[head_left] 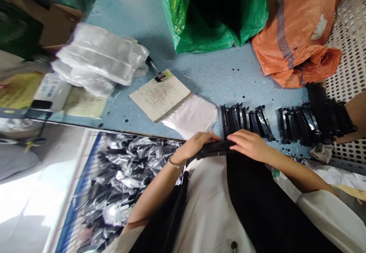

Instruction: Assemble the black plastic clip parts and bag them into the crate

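At the table's front edge, close to the body, I hold a dark bundle of long black plastic pieces [213, 149]. My left hand [200, 142] is closed round its left end; a beaded bracelet circles that wrist. My right hand [250, 144] grips the other end with fingers bent over the top. Exactly how many pieces are between the hands cannot be made out. Just beyond my right hand stands a row of similar black plastic pieces [243, 121], side by side. A second row of black pieces [300, 125] lies farther right. Thin white sheets [193, 115] lie beyond my left hand.
A worn board [160, 94] and stacked clear plastic bags [103, 56] lie on the blue table [137, 18]. Behind are an open green bag [208, 43] and an orange sack [303, 28]. Below left, a crate holds black items in clear wrap [128, 169].
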Tool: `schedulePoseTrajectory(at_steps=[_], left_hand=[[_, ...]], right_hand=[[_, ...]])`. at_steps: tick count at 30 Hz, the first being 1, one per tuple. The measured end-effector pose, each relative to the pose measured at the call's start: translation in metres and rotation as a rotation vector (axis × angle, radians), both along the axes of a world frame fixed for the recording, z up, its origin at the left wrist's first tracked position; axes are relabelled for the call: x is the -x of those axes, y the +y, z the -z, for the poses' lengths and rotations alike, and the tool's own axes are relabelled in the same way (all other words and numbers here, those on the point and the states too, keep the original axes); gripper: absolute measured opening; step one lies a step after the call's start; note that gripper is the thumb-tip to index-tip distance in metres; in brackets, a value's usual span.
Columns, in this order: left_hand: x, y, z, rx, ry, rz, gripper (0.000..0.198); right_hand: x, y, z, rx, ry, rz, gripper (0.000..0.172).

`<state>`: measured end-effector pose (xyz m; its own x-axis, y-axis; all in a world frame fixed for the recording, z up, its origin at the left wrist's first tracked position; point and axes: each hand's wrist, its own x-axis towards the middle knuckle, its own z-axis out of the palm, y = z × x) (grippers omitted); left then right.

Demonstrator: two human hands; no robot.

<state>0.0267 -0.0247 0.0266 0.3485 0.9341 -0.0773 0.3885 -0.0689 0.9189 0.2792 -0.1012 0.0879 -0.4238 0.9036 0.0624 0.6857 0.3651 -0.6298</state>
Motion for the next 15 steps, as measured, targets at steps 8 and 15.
schedulePoseTrajectory(at_steps=[8,15], left_hand=[[0.008,0.037,0.022,-0.189,0.295,-0.034,0.014],[0.028,0.065,0.022,0.155,-0.044,-0.221,0.008]], right_hand=[[-0.010,-0.002,0.025,0.573,0.784,0.748,0.035],[0.048,-0.009,0.029,0.882,1.189,0.636,0.037]])
